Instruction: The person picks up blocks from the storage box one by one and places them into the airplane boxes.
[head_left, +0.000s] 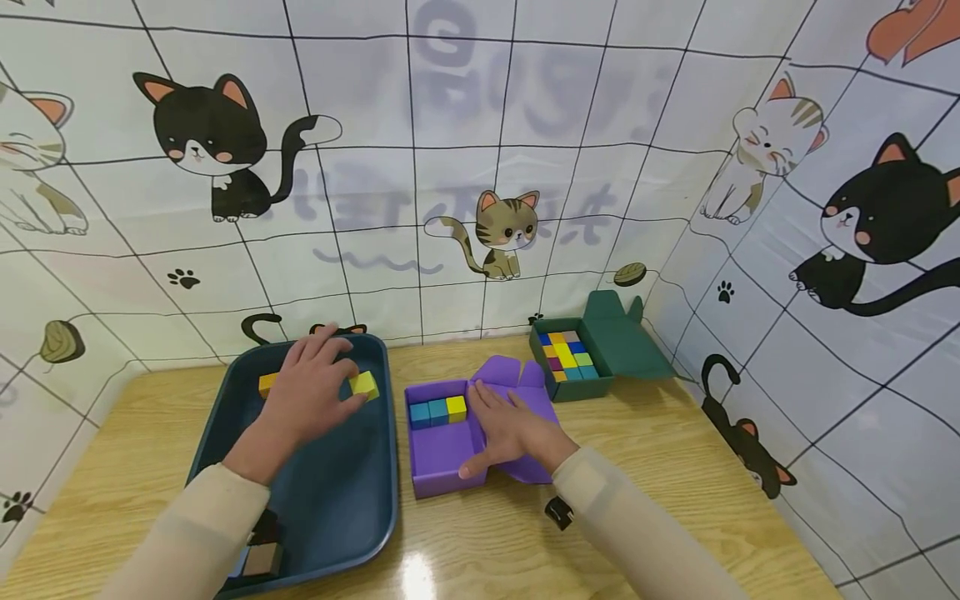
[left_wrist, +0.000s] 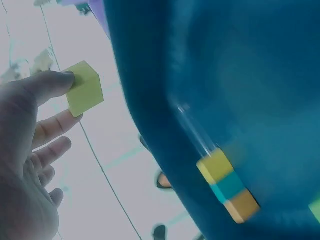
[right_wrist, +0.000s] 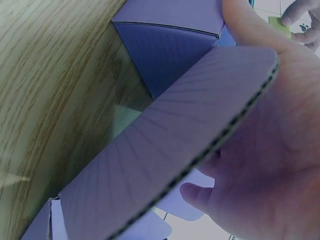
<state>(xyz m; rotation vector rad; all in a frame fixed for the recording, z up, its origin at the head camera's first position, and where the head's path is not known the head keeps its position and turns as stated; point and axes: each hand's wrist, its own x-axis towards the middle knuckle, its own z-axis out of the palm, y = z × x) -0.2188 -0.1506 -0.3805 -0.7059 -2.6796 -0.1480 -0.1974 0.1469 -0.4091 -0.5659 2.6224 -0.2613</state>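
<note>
My left hand (head_left: 300, 398) is over the far end of the dark blue tray (head_left: 393, 467), pinching a yellow cube (left_wrist: 86, 92) between thumb and fingertip. Below it in the left wrist view, a yellow, a teal and an orange block (left_wrist: 241, 206) line the tray's edge. To the right stands a purple cardboard box (head_left: 450, 484). Along its far wall sit two blue cubes (head_left: 429, 413) and a yellow cube (head_left: 456, 408). My right hand (head_left: 517, 432) rests, fingers extended, across the box's right side and its opened lid (head_left: 538, 402).
At the back right is an opened green box (head_left: 587, 388) with several coloured cubes packed inside. Brown and dark blocks (head_left: 262, 560) lie at the tray's near end. A small black object (head_left: 558, 512) is on the wooden table (head_left: 465, 554) near the right sleeve. Cat-print sheeting closes the back and sides.
</note>
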